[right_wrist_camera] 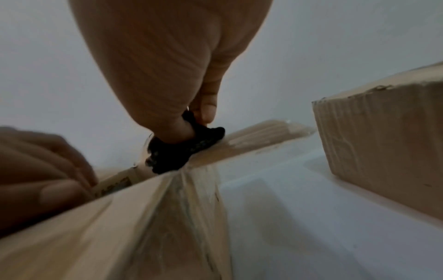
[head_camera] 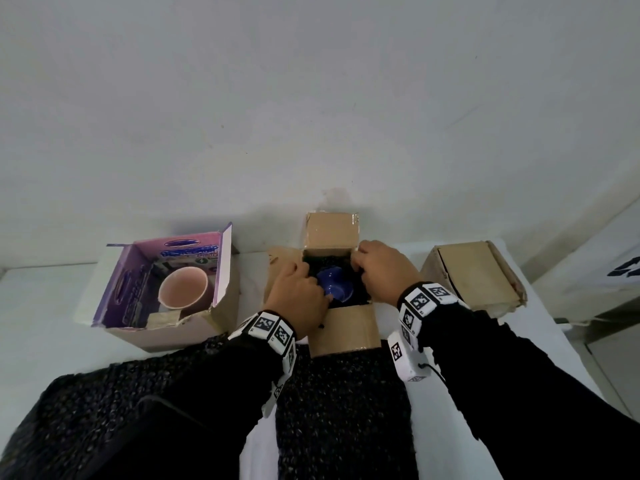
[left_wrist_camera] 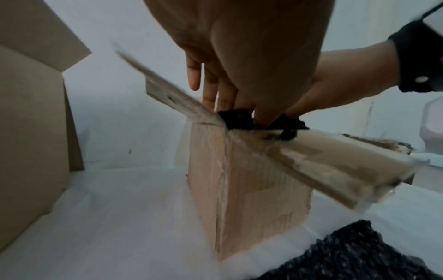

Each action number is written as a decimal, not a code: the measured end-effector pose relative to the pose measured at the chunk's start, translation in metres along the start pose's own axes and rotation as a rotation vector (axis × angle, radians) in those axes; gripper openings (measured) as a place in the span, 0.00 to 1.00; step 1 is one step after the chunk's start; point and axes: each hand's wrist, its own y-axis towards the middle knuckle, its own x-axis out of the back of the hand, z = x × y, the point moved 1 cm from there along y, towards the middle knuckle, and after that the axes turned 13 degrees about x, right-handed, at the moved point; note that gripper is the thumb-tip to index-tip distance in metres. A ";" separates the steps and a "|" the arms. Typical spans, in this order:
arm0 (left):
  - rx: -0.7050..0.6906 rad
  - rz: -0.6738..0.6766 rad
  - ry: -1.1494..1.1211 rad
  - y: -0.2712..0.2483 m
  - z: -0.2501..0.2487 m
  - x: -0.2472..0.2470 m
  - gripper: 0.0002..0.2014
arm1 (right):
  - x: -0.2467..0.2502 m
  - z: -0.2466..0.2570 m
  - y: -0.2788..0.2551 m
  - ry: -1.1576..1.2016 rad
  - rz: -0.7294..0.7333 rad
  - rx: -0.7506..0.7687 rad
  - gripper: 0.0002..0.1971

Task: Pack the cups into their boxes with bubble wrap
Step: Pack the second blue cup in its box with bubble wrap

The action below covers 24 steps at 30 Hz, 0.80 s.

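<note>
Head view gives me the blue cup [head_camera: 333,284] sitting in black bubble wrap [head_camera: 325,263] inside the middle box [head_camera: 341,327]; neither wrist view shows the cup, only wrap poking over the rim. Head view also has a pink cup [head_camera: 183,287] in the purple box [head_camera: 138,289] on the left and a closed box [head_camera: 474,275] on the right. White table [head_camera: 41,306], plain white wall [head_camera: 311,98]. Left hand [head_camera: 299,297] reaches into the box, fingers straight down at the wrap. Right hand [head_camera: 384,271] pinches wrap at the far corner, thumb [right_wrist_camera: 206,108] and finger clamped on it.
</note>
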 end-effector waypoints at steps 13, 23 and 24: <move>0.122 0.225 0.096 0.011 0.001 0.005 0.14 | 0.000 0.027 -0.007 -0.322 0.289 0.068 0.14; 0.137 0.179 -0.060 0.012 -0.001 -0.012 0.22 | -0.012 0.027 0.005 -0.342 0.350 0.198 0.13; 0.144 0.182 -0.061 0.014 0.000 -0.014 0.22 | -0.011 0.026 0.006 -0.335 0.352 0.196 0.14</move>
